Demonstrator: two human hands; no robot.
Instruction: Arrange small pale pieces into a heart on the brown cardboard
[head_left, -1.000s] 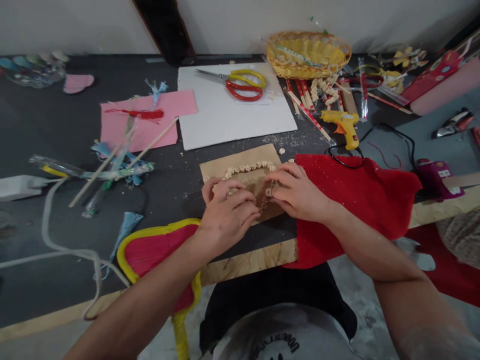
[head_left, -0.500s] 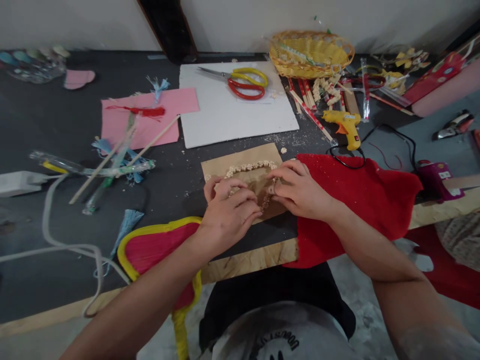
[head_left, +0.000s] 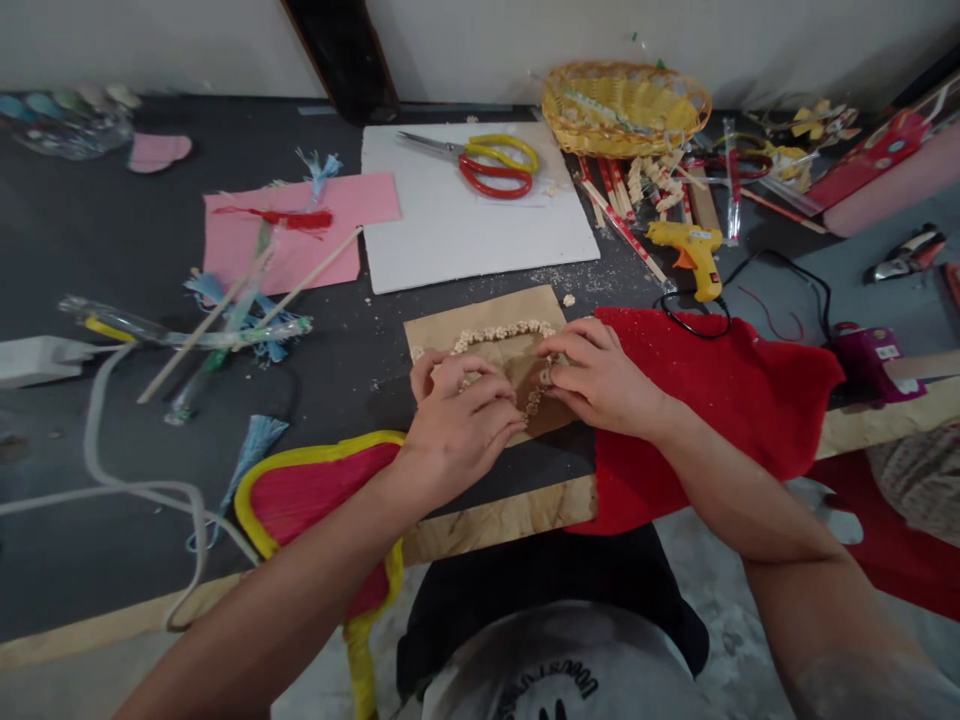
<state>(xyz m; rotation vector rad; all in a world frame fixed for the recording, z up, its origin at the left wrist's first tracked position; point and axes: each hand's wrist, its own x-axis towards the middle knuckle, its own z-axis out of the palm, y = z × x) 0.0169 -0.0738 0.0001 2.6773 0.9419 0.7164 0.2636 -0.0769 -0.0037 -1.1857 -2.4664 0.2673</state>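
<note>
Fingers of the left hand (head_left: 461, 420) curl over the lower left of a loop of beige flower shapes (head_left: 504, 331), while those of the right hand (head_left: 598, 380) bend at its right side. The tips are largely hidden, so I cannot tell whether either hand clamps the loop. It lies on brown paper (head_left: 429, 326), its far edge exposed between the hands. Beneath the right forearm spreads red cloth (head_left: 720, 400); under the left forearm is a yellow-edged red panel (head_left: 315, 492). Beyond the paper, scissors (head_left: 463, 158) rest on a white board (head_left: 480, 245), its left edge overlapped by a pink sheet (head_left: 341, 200). A yellow glue gun (head_left: 696, 252) lies near the cloth, below a wicker basket (head_left: 574, 118).
</note>
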